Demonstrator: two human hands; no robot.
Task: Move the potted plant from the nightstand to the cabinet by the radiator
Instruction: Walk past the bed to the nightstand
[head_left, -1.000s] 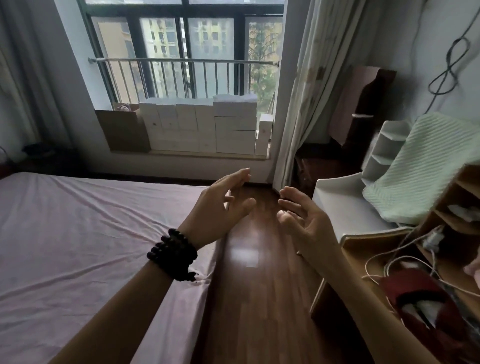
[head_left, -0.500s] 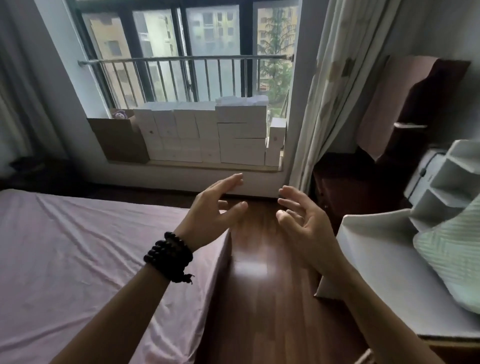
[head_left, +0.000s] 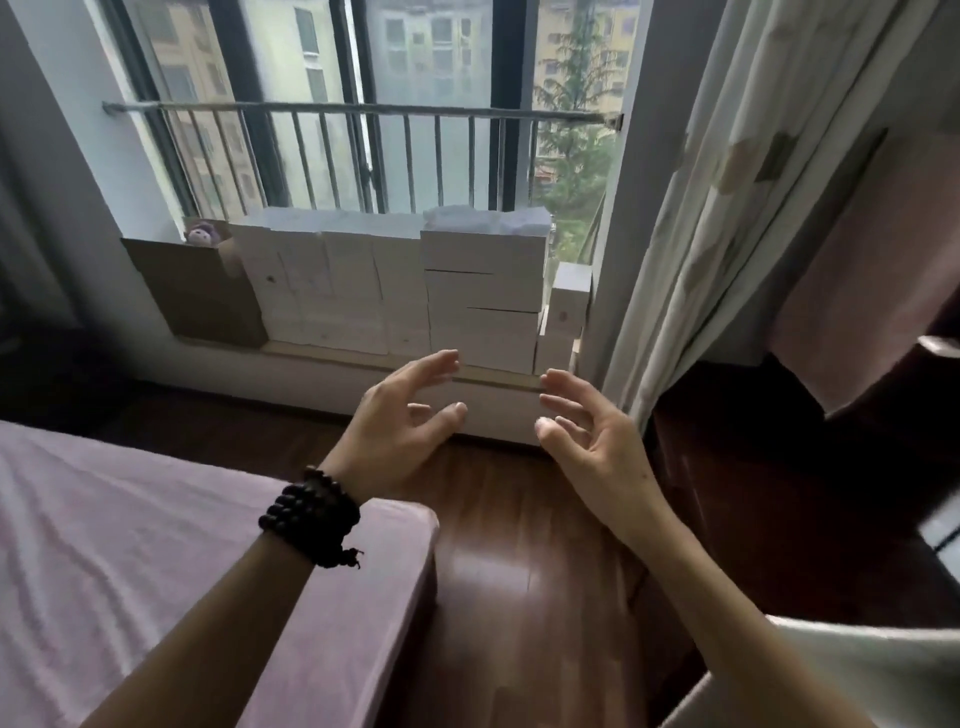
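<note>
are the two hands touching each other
Apart. The head view shows the left hand and right hand both open, palms facing, with the white wall under the window visible in the gap between them.

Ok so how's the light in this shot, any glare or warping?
Head view: daylight from the window backlights the room, the right corner stays dark; a soft glare patch on the wooden floor; wide-angle bending at the edges; left hand and right hand look reasonably sharp.
</note>
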